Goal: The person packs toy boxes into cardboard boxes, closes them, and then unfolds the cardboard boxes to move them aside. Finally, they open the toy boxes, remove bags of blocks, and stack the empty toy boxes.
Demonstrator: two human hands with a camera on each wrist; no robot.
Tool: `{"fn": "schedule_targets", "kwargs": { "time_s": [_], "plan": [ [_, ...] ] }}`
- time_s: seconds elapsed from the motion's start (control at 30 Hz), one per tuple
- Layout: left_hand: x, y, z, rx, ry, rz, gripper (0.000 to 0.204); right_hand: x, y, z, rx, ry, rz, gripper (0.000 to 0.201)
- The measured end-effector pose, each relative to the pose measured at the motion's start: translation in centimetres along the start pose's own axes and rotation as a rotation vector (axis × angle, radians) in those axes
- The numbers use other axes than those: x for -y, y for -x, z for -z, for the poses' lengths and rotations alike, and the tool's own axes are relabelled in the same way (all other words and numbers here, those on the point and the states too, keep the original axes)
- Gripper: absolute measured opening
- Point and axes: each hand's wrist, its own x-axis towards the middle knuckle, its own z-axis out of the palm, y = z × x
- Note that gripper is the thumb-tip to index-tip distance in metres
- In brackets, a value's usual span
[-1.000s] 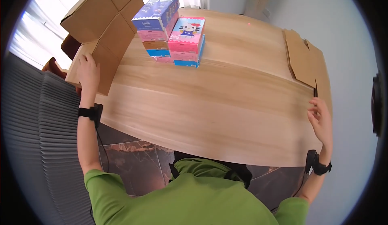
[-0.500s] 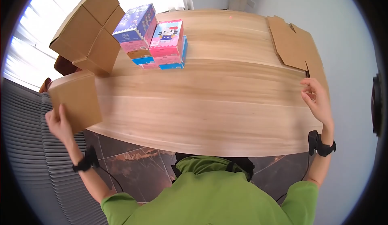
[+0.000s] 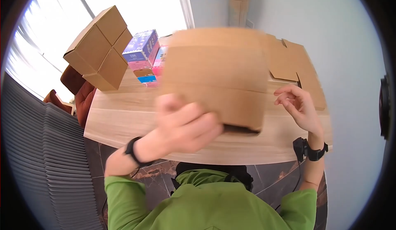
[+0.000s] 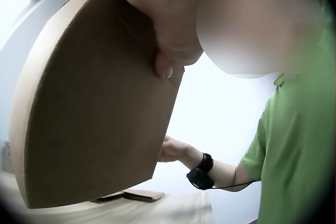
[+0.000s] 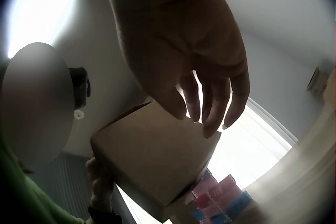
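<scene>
A brown cardboard box (image 3: 218, 65) is held up over the table in front of my body, blurred by motion in the head view. My left hand (image 3: 183, 126) grips it at its lower left, fingers bent along its near side. In the left wrist view, the thumb presses against a broad face of the box (image 4: 94, 113). To the right of the box hovers my right hand (image 3: 299, 106), fingers loosely bent around nothing. The right wrist view has the box (image 5: 157, 155) beyond these fingertips, a dark gap along its upper left edge.
Several cardboard boxes (image 3: 97, 50) stand stacked at the table's left end. Beside them are colourful printed boxes (image 3: 142, 50), partly covered by the held box. Flattened cardboard (image 3: 295, 65) lies along the right edge of the wooden table (image 3: 119, 124). Reddish chairs (image 3: 84, 100) stand at the left.
My left hand took one box off the left stack and carried it rightward to the middle, raised toward the head camera. My right hand shifted slightly inward, its fingers still loose.
</scene>
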Motion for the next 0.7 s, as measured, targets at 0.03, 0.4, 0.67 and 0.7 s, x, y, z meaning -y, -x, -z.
{"fn": "schedule_targets", "kwargs": {
  "time_s": [0.03, 0.4, 0.67, 0.7],
  "plan": [
    [-0.6, 0.4, -2.6, 0.057, 0.048, -0.011, 0.016, -0.4, 0.0, -0.3, -0.028, -0.024, -0.006, 0.016],
    [2.4, 0.1, -9.8, 0.268, 0.386, 0.588, 0.024, -5.1, -0.2, 0.6, -0.219, -0.013, 0.044, 0.021],
    [5.8, 2.6, -10.0, 0.454, 0.976, 0.715, 0.035, -3.7, -1.3, -0.3, -0.200, -0.210, 0.230, 0.043],
    [6.0, 3.2, -10.1, 0.411, 1.048, 0.670, 0.038, -3.8, -1.2, -0.5, -0.237, -0.250, 0.233, 0.041]
  ]
}}
